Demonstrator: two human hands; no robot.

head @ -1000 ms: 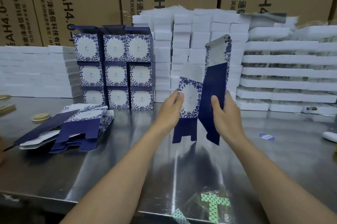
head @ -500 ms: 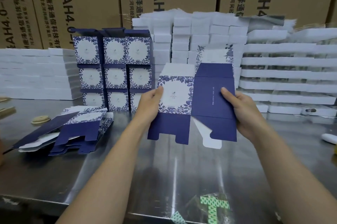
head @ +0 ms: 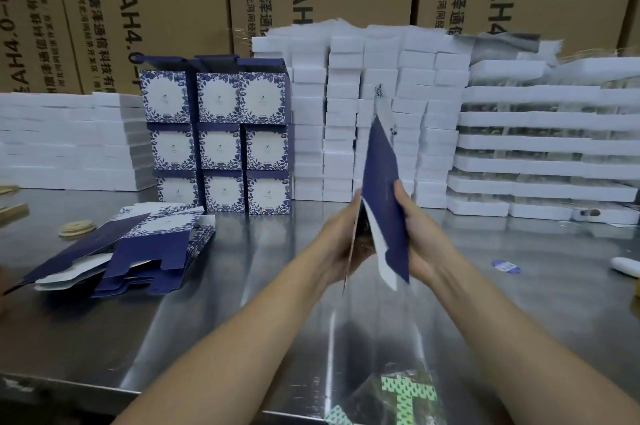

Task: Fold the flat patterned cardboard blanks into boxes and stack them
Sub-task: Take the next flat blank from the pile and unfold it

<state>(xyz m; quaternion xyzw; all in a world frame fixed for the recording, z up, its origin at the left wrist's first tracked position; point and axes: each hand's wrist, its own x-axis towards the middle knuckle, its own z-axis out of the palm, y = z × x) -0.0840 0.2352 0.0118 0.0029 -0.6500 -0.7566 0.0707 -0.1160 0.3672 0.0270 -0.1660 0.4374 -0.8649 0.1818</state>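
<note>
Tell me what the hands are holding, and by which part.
Both hold one blank, upright. The left hand grips its left side and the right hand its blue right side, both on the lower half.

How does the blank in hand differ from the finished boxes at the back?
The blank is thin, held upright off the table by the left hand and right hand; the boxes are squared up, stacked three high. The blank shows plain navy; the boxes show floral fronts. Both are navy card.
</note>
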